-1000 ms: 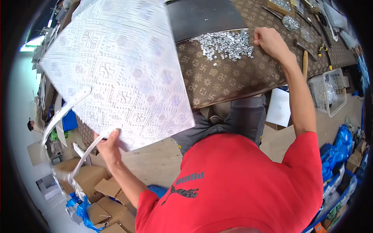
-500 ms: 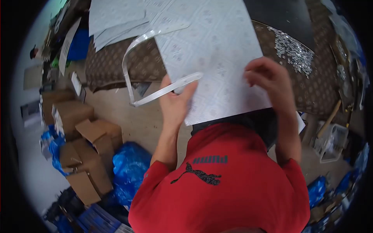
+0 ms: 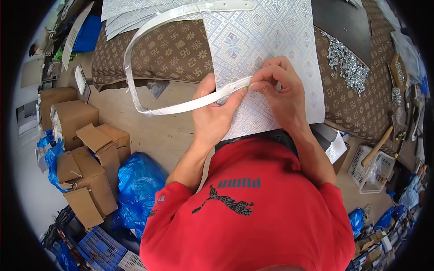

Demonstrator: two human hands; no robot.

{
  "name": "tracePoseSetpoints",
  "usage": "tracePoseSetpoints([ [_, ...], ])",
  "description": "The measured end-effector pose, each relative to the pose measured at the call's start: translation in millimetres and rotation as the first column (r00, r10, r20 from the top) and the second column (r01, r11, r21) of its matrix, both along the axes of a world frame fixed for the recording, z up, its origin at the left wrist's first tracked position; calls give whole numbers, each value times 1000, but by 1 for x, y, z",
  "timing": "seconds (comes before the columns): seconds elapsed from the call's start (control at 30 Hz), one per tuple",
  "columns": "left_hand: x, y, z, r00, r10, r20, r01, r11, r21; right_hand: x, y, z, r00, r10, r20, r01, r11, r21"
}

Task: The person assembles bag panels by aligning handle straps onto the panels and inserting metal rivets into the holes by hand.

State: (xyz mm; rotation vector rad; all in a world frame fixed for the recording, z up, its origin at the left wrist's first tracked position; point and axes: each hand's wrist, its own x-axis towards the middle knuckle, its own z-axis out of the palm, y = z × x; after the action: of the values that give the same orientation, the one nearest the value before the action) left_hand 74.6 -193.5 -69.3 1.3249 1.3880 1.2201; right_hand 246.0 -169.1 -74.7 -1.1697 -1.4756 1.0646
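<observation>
A long white belt (image 3: 183, 107) bends in a loop out to the left, and its far end rests on a patterned sheet (image 3: 289, 31). Near its close end, my left hand (image 3: 213, 118) is closed on the strap, thumb on top. My right hand (image 3: 282, 90) pinches the tip of that same end between thumb and fingers. Small holes or dots show along the strap near the fingers. Both hands are over the lower part of the sheet, which reaches to my lap.
On the brown patterned cloth (image 3: 181, 54) lies a pile of small shiny metal pieces (image 3: 348, 63), beside a dark board (image 3: 343, 27). Cardboard boxes (image 3: 88, 167) and a blue bag (image 3: 140, 185) stand at the left. A white basket (image 3: 373, 167) holds a wooden-handled tool (image 3: 377, 147) at the right.
My right hand has moved left from above the sheet and now grips the belt's tip. The belt's loop has shifted left and up in view, and my left hand still holds the strap.
</observation>
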Motion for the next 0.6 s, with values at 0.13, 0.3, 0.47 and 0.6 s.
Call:
tracePoseSetpoints([
  [0.13,-4,-2,-4,977,-34,-210,41,999,28,-6,0,-11,988,-139,-69,128,982,-140],
  [0.3,3,2,4,999,-45,-1,45,999,-21,21,10,1,998,60,-14,-61,992,-113],
  [0.47,-12,15,-14,994,39,105,-33,998,-58,106,8,3,866,-364,342,351,931,103],
  [0.6,-19,12,-22,972,80,221,-35,979,-199,150,7,0,572,-369,732,372,913,170],
])
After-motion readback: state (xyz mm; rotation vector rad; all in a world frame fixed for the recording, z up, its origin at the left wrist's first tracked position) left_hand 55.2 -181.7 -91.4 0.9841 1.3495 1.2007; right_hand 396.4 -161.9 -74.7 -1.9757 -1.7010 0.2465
